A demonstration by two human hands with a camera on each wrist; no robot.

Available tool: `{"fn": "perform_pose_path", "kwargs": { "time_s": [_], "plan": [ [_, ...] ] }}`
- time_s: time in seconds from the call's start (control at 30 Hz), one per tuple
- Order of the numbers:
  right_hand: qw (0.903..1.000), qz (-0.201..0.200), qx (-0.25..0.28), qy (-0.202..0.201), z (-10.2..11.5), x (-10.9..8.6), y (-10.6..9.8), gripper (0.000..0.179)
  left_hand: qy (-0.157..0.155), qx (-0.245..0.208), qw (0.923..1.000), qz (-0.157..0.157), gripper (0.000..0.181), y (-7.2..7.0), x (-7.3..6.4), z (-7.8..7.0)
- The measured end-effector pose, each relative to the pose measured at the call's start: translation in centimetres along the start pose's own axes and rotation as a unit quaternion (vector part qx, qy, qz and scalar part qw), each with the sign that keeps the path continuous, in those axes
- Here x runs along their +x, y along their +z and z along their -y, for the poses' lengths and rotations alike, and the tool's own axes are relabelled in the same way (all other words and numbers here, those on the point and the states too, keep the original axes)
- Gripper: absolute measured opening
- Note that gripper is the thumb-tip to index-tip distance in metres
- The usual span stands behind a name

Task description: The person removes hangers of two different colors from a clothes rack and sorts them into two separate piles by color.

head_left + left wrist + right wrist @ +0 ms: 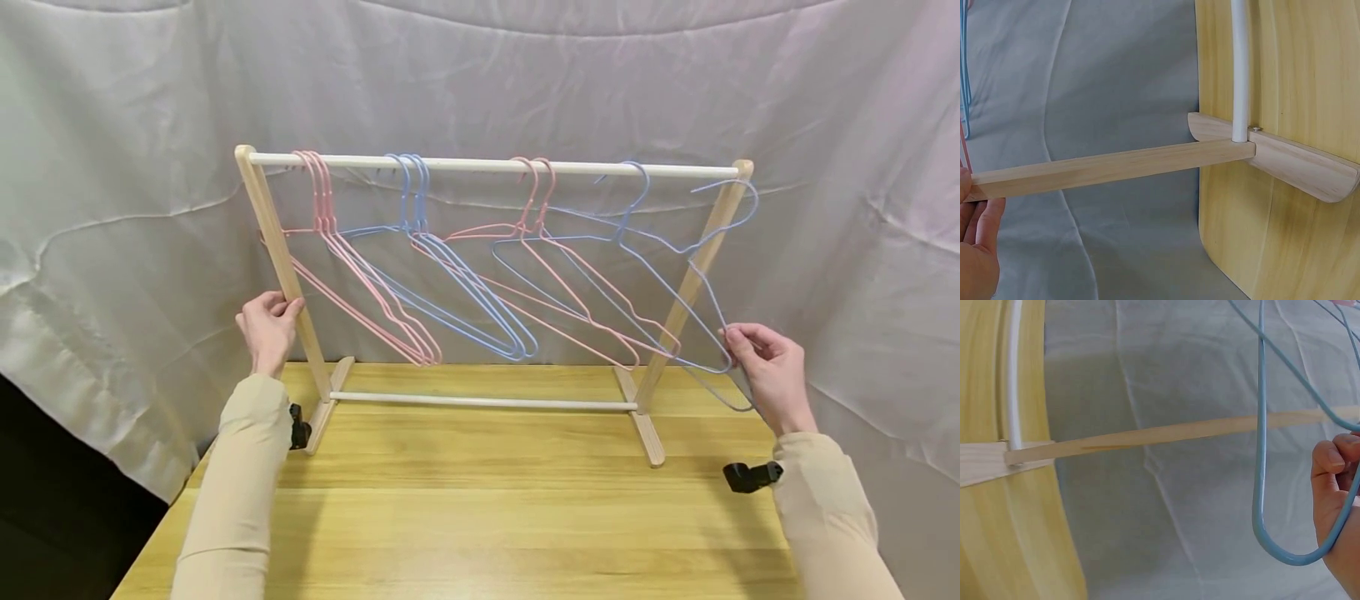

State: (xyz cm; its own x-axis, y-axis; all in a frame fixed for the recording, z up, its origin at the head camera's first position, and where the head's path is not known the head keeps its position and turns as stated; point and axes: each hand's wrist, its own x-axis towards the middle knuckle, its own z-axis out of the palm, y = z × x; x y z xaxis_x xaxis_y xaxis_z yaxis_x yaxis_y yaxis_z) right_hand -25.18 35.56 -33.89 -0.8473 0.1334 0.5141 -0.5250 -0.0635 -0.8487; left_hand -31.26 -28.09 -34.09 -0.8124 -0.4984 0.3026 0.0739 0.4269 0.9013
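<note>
My left hand (268, 329) grips the left wooden post (276, 229) of a clothes rack, thumb on the front. In the left wrist view its fingers curl under that post. My right hand (772, 375) pinches a blue wire hanger (756, 204) by its side. This hanger's hook is off the rail, in front of the right post (711, 246). Another blue hanger (636, 204) hangs on the white top rail (480, 164), its lower corner close to my right fingertips. In the right wrist view the blue wire (1262, 425) loops down past the hand.
Along the rail hang pink hangers (322, 192) at the left, blue hangers (420, 192) beside them, and two pink hangers (546, 196) right of centre. A white lower bar (480, 402) joins the rack's feet on the wooden table (480, 500). Grey cloth (480, 75) hangs behind.
</note>
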Motion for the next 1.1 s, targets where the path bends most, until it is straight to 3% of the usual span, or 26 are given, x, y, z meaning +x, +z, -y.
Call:
{"fn": "perform_pose_path", "kwargs": {
  "time_s": [0.2,0.47,0.67,0.87,1.1],
  "plan": [
    [0.9992,-0.04,0.005,0.007,-1.4,-2.1,-0.6,0.013,0.0,-0.003,1.0,0.0,0.038,0.1,0.0,0.0],
    [0.9914,-0.084,0.1,-0.003,-3.7,-4.4,-0.9,0.012,-0.005,-0.005,1.0,0.001,0.037,0.1,0.0,0.0],
    [0.9751,-0.133,0.173,-0.039,-5.3,-5.7,-0.9,0.013,-0.002,-0.007,1.0,0.0,0.038,0.1,-0.1,0.0],
    [0.9581,-0.124,0.24,-0.095,-6.6,-7.2,-1.4,0.016,0.0,-0.008,1.0,0.002,0.039,0.1,-0.2,0.0],
    [0.9384,-0.175,0.29,-0.068,-7.6,-8.9,-2.2,0.017,0.001,-0.006,1.0,0.001,0.039,0.1,-0.1,0.0]
  ]
}}
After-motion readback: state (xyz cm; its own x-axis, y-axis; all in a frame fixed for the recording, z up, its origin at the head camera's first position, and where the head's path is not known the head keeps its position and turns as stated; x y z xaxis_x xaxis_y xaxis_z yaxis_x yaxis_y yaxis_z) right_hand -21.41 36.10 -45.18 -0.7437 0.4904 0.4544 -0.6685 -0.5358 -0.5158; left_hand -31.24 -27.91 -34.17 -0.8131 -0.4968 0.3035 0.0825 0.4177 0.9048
